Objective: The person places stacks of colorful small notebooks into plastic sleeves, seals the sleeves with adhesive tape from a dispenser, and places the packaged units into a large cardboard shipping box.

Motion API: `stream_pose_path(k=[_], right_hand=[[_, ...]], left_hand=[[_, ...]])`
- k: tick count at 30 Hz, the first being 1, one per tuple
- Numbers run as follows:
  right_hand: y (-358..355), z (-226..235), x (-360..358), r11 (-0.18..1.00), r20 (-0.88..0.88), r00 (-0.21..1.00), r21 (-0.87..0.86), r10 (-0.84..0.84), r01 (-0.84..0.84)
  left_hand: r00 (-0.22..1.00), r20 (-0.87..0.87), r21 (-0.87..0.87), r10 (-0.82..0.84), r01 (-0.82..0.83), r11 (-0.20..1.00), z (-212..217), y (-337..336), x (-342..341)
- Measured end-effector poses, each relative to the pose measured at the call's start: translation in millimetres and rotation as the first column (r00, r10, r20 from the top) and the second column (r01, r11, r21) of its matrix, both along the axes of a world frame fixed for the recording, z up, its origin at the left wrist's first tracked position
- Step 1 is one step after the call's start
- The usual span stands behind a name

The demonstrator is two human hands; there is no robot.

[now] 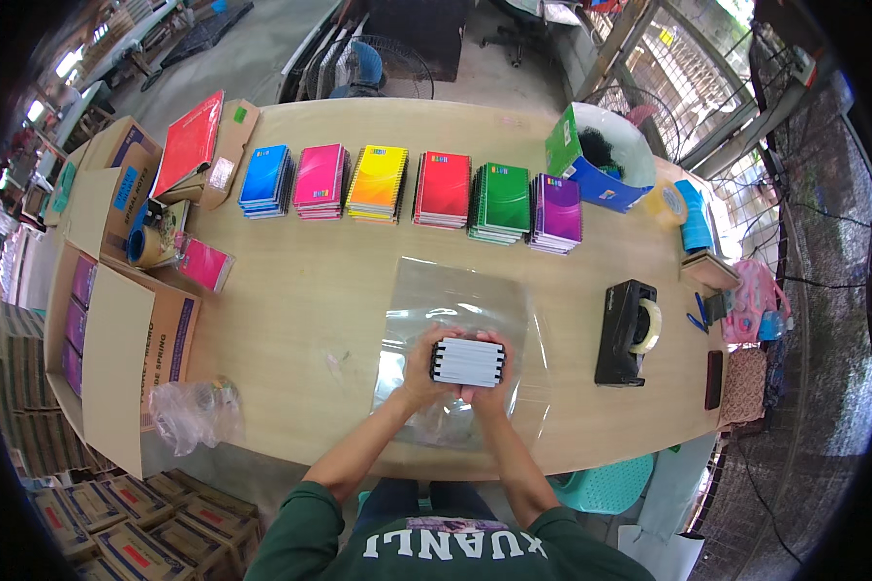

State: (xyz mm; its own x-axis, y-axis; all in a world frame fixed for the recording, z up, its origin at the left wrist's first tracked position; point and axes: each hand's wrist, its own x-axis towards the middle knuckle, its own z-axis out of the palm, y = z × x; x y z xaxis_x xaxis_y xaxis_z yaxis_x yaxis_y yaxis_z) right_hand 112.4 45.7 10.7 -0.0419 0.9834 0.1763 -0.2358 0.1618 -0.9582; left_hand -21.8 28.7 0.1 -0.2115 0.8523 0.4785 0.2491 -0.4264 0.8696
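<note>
Between my two palms a stack of small spiral notebooks [467, 362] stands with its white page edges facing up and black binding along both sides. My left hand [420, 368] grips the left side, and my right hand [497, 391] closes round the right side. The undersides of the notebooks and some fingers are hidden. Beneath the hands lies a clear plastic sheet [436, 281]. Beyond it runs a row of notebook piles: blue [264, 174], pink [320, 176], yellow [378, 178], red [442, 186], green [504, 194] and purple [558, 208].
A black tape dispenser [618, 334] stands at right, below a box of dark strands [567, 155]. An open carton [116, 358] flanks the table's left edge, near crumpled plastic [194, 414] and a pink notebook [204, 263]. Stacked cartons [155, 518] fill the lower left.
</note>
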Motion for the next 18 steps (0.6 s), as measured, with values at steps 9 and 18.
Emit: stream_pose_path(k=[9, 18], right_hand=[[22, 38, 23, 0.973, 0.119, 0.979, -0.180, 0.165, -0.142], [95, 74, -31, 0.696, 0.794, 0.046, -0.502, 0.607, -0.513]], left_hand=[[0.997, -0.018, -0.273, 0.081, -0.083, 0.958, 60, -41, 11], [0.744, -0.666, -0.481, -0.045, -0.382, 0.789, 55, -149, -12]])
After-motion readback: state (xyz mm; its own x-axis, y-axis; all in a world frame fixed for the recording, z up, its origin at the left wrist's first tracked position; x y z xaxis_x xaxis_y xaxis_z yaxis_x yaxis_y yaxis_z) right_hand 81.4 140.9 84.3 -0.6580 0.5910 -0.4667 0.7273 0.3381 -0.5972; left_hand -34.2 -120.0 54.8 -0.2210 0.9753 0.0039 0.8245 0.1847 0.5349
